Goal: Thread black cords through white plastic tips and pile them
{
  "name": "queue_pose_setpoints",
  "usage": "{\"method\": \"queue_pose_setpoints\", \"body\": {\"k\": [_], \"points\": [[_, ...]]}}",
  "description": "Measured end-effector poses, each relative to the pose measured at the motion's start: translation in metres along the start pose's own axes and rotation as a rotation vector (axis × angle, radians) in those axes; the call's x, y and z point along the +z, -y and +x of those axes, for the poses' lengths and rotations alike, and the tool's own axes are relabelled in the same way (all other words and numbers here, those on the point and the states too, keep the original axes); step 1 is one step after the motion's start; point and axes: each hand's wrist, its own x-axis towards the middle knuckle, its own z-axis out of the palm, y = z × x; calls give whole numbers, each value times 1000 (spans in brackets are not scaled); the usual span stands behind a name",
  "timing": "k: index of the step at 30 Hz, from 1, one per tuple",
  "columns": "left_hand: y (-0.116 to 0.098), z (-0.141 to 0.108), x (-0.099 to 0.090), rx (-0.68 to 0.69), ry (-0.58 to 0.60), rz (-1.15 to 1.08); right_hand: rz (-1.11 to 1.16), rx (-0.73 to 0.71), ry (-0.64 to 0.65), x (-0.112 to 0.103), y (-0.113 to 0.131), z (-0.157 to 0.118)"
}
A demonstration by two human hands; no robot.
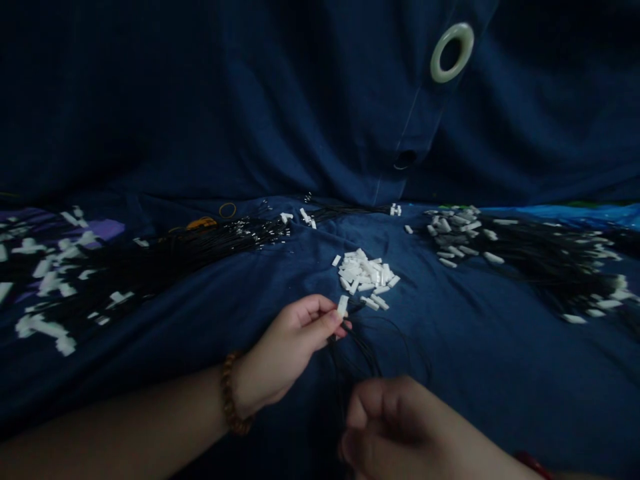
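Observation:
Between the thumb and fingers of my left hand [295, 337] is a white connector [343, 305], held upright, with thin black wires [364, 350] running down from it. A beaded bracelet circles that wrist. My right hand [390, 423] is closer to the camera, at the bottom, its fingers curled together beside the wires; what they hold, if anything, is hidden. Just beyond my left hand lies a pile of small white connectors [367, 272] on the dark blue cloth [280, 280].
Black wire bundles with white ends [155, 260] spread across the left. On the right lies another bundle [540, 260], beside greyish-white connectors [453, 227]. Rubber bands [201, 223] sit at the back left. Behind hangs blue fabric with a pale ring [439, 63].

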Motion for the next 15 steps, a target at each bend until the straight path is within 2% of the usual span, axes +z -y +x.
{"method": "queue_pose_setpoints", "body": {"k": [2, 5, 7, 10, 12, 15], "points": [[1, 0, -1, 0, 2, -11, -144, -15, 11, -2, -3, 2], [1, 0, -1, -4, 7, -28, -473, -94, -78, -12, -6, 2], [1, 0, -1, -10, 9, -32, -606, -132, -112, -19, -6, -1], [1, 1, -2, -22, 10, -29, -680, -182, -129, -26, -4, -8], [1, 2, -2, -28, 11, -26, -687, -222, -186, -32, -3, -13], [0, 2, -2, -34, 12, -9, -500, -221, -254, -43, -1, -18]]}}
